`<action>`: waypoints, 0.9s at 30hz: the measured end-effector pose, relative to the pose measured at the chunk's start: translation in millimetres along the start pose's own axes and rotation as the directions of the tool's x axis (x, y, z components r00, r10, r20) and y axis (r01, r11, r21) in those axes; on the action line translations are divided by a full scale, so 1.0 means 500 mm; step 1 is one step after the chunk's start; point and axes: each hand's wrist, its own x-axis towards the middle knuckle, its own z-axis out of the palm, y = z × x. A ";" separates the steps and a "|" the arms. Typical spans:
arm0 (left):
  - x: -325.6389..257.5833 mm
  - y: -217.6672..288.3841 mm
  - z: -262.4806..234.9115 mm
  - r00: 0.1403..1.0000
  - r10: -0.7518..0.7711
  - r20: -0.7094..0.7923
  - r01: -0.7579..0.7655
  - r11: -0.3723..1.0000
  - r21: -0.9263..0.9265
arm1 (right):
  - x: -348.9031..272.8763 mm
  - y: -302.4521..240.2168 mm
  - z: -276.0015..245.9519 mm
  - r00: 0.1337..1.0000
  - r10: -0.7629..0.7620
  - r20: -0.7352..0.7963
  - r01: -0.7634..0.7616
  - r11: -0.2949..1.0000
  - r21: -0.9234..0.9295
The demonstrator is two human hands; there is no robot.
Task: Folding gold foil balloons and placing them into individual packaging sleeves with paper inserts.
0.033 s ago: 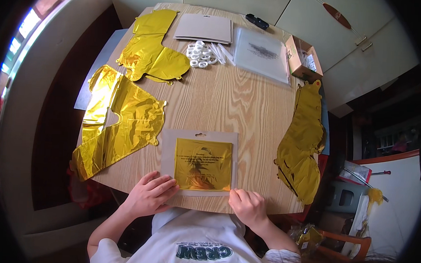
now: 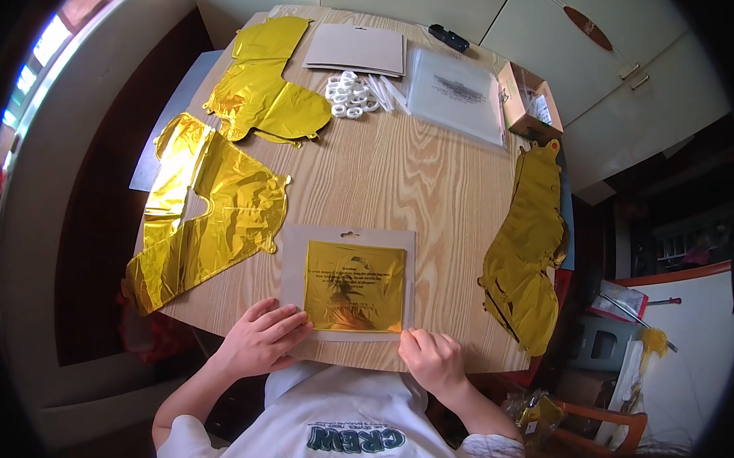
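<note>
Fingers of left hand [image 2: 262,337] and right hand [image 2: 431,359] lie flat, pinning near corners of balloon packet [image 2: 350,284] at table's [image 2: 402,177] near edge. Judged light, slippery, floppy; grip edges.

I'm at a round light-wood table [image 2: 386,160], grain running away from me. Cream cabinet doors [image 2: 555,41] with metal handles sit past its far edge, up right. Bright window [image 2: 43,51] at far left, daylight coming in from there. Pale sill or ledge [image 2: 48,215] runs along my left, dark floor [image 2: 96,242] between it and the table. Right side is dim: white unit with orange top edge [image 2: 682,325], grey bin [image 2: 600,341] beside it.
</note>
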 end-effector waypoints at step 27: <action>-0.044 0.029 0.049 0.920 -0.019 -0.391 0.031 0.999 0.024 | -0.082 0.037 -0.003 0.993 -0.110 -0.037 0.115 0.974 0.196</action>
